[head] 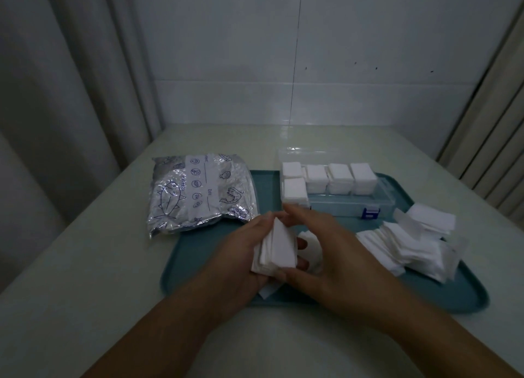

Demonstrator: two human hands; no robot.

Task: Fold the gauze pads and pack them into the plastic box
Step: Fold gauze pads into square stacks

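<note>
Over teal tray [181,267], left hand [241,252], right hand [326,252] gripping gauze stack [279,248]

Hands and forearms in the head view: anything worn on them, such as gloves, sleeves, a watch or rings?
Nothing worn shows. The left hand and right hand are bare, without gloves. Both forearms are uncovered to the frame's bottom edge, with no sleeves, watch, bracelet or visible rings.

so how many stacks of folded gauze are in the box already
5 stacks in the plastic box: four along the back row, one in front at the left end. More may be hidden.
</note>
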